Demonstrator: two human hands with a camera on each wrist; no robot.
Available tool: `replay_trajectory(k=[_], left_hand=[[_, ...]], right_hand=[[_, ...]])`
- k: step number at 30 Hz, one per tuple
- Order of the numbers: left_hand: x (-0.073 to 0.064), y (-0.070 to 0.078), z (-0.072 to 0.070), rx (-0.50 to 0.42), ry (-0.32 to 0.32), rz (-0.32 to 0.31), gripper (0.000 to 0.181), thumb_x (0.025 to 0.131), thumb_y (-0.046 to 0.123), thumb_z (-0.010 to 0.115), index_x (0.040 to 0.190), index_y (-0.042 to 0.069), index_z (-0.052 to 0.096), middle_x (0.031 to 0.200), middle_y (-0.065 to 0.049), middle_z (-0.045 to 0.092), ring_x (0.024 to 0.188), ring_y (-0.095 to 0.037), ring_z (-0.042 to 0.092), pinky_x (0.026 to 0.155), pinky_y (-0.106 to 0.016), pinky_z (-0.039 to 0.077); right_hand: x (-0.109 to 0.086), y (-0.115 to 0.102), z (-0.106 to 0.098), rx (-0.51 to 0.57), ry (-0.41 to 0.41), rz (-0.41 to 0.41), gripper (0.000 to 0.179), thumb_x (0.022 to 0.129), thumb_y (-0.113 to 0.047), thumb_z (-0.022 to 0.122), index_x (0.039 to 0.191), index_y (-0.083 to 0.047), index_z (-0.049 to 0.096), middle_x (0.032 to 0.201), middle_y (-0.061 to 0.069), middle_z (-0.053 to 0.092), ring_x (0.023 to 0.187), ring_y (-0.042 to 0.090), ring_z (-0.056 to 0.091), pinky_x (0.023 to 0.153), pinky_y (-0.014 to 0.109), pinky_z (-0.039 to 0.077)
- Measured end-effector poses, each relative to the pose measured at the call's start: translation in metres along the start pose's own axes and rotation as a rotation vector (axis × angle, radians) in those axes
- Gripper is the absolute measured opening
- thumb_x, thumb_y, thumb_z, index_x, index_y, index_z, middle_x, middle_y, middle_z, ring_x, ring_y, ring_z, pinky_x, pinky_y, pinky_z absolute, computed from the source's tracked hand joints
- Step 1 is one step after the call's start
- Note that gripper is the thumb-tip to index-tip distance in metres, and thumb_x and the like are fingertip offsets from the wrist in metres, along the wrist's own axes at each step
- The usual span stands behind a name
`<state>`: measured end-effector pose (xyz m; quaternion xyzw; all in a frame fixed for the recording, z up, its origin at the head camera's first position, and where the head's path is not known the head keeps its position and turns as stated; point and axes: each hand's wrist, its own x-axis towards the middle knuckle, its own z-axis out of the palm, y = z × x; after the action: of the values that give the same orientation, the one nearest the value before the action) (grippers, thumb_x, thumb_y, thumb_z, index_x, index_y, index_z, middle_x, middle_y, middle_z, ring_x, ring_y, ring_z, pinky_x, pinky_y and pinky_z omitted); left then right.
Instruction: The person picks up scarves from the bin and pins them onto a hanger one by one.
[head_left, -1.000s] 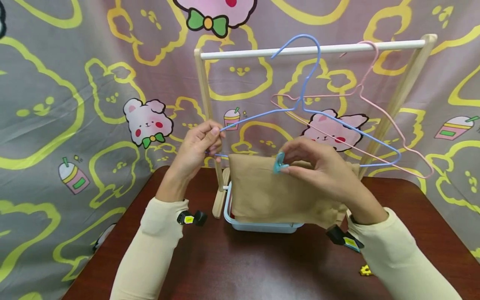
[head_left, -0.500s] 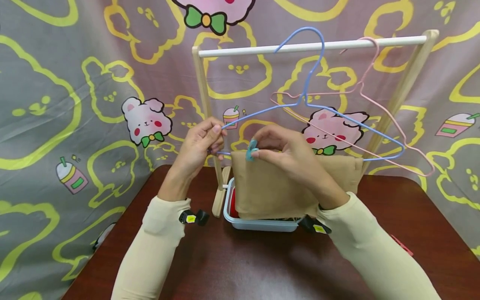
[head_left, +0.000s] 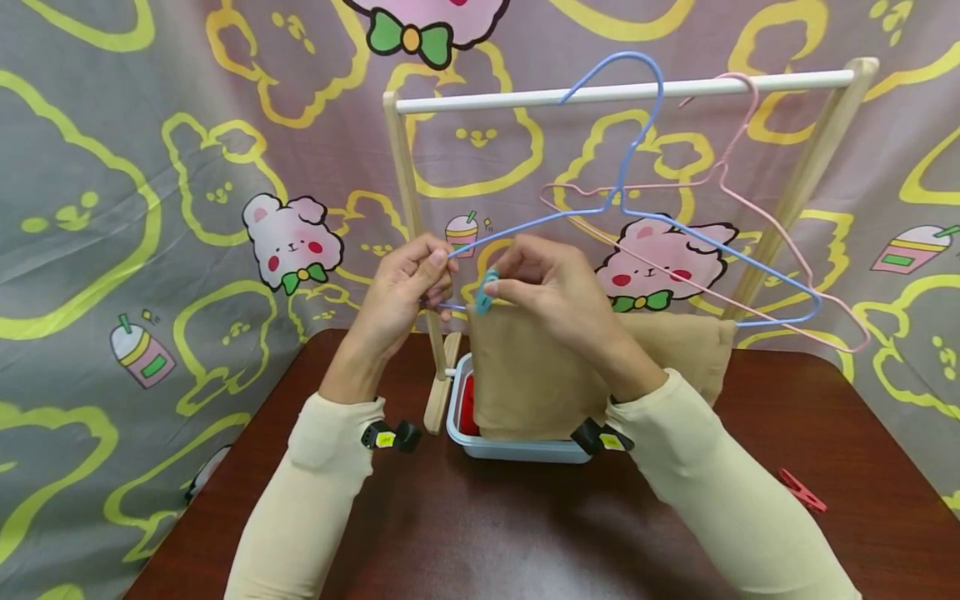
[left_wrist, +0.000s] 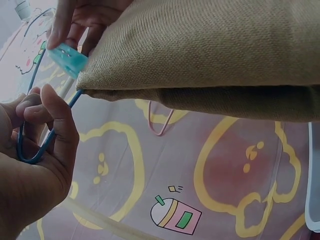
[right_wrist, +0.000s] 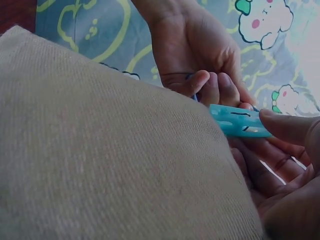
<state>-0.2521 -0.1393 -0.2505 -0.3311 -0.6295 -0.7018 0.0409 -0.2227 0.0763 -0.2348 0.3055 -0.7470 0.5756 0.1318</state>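
Observation:
My left hand (head_left: pixel 408 292) grips the left end of a blue clothes hanger (head_left: pixel 690 229), its fingers curled round the wire. Folded tan cloth (head_left: pixel 536 383) hangs over the hanger's bottom bar. Between thumb and fingers, my right hand (head_left: pixel 555 283) pinches a turquoise clothespin (head_left: pixel 486 292) at the cloth's top left corner. The left wrist view has the clothespin (left_wrist: pixel 69 60) right at the fold where the cloth meets the wire. From the right wrist, the clothespin (right_wrist: pixel 240 121) lies at the cloth's edge, just in front of the left hand's curled fingers.
Behind stands a wooden rack with a white rail (head_left: pixel 480 103), where a pink hanger (head_left: pixel 780 237) hangs. A light blue basket (head_left: pixel 517 452) with something red (head_left: pixel 468 408) inside sits under the cloth. On the table's right lies a red clothespin (head_left: pixel 802 490).
My right hand has carried the turquoise clothespin left along the cloth's top edge to its left corner. The blue hanger has shifted slightly right and up; the left hand keeps its grip.

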Motion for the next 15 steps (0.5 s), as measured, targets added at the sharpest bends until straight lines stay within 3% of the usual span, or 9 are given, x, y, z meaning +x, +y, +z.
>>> replay_trajectory(k=[11,15], left_hand=[[-0.0018,0.0003,0.0031,-0.014,-0.019,0.014,0.029,0.112,0.007,0.038,0.093,0.012,0.060,0.064,0.000,0.040,0.058,-0.013,0.038,0.050,-0.022,0.050],[-0.0027,0.0001,0.0044,-0.016,-0.012,0.008,0.030,0.112,0.008,0.038,0.092,0.013,0.059,0.064,0.000,0.040,0.058,-0.013,0.038,0.050,-0.021,0.050]], right_hand=[[0.0055,-0.0028,0.0029,-0.014,-0.043,0.052,0.012,0.091,0.001,0.074,0.081,-0.001,0.068,0.077,0.017,0.069,0.065,0.009,0.059,0.062,0.021,0.050],[0.0070,-0.0023,0.0031,-0.026,-0.065,0.050,0.011,0.090,0.002,0.075,0.081,0.000,0.069,0.075,0.010,0.068,0.064,0.008,0.059,0.060,0.021,0.048]])
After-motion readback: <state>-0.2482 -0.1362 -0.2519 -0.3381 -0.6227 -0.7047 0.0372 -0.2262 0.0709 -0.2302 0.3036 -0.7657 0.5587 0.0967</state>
